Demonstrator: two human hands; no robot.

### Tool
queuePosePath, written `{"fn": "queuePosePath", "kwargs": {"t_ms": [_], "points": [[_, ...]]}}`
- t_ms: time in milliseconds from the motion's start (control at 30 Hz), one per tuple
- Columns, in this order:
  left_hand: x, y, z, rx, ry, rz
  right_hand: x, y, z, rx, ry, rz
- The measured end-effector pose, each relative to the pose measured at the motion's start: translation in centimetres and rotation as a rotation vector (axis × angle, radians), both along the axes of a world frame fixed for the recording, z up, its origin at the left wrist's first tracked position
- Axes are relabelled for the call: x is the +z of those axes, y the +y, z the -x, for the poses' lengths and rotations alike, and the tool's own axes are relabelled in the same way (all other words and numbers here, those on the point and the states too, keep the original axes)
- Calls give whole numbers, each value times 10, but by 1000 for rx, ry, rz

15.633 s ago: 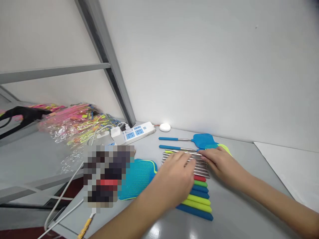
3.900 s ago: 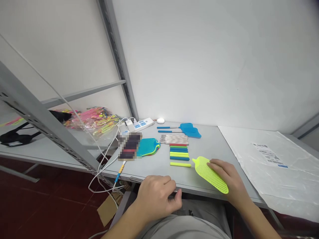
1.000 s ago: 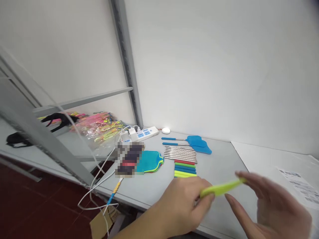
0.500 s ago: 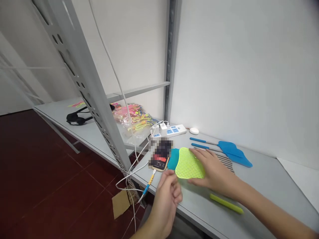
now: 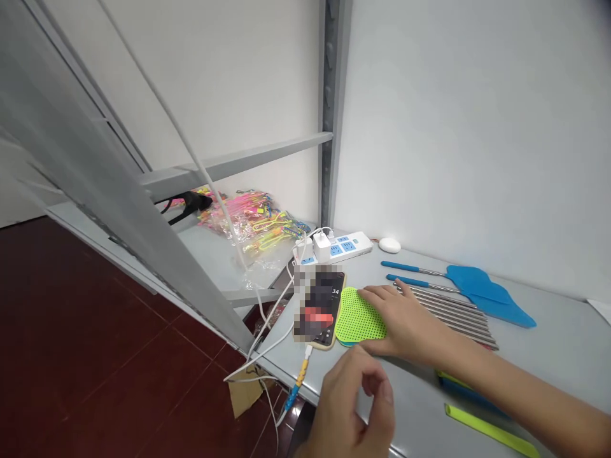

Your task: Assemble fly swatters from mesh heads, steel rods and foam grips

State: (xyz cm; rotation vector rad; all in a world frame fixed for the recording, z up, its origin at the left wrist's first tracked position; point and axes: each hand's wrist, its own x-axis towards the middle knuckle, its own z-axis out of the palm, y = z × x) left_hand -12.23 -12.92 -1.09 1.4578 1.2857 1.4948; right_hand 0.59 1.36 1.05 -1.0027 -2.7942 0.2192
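A yellow-green perforated fly swatter head (image 5: 359, 317) lies at the table's front left, on top of a teal piece (image 5: 347, 344) of which only a thin edge shows. My right hand (image 5: 403, 321) grips its right side, fingers along the far edge and thumb at the near edge. Close to the camera, my left hand (image 5: 356, 404) is loosely curled, thumb bent towards the forefinger, with nothing visible in it. Metal rods (image 5: 451, 312) lie in a row beyond my right wrist. Two blue fly swatters (image 5: 482, 289) with blue-gripped handles rest behind them.
A phone (image 5: 329, 312) on a charging cable (image 5: 296, 388) lies left of the swatter head. Behind it sit a power strip (image 5: 341, 247) and a white mouse (image 5: 389, 245). A grey shelf post (image 5: 124, 242) stands at left. Yellow-green strips (image 5: 491, 430) lie near the front.
My right hand has lowered the yellow-green swatter head over the teal piece, now almost covered. My left hand has drawn back from its edge towards the camera. The view has shifted.
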Motion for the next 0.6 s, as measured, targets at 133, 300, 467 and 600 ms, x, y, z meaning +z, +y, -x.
{"fn": "queuePosePath", "kwargs": {"t_ms": [133,300,467,600], "points": [[9,11,-3,-110,223,-162,1,-2,-4,17,4,3],[3,19,3,-130,484,-276,13,-10,-22,21,-8,-42],[0,25,0,-130,667,-313,24,-10,-84,-80,8,-114],[5,31,-22,-261,731,-345,21,-18,-151,-251,19,-133]]}}
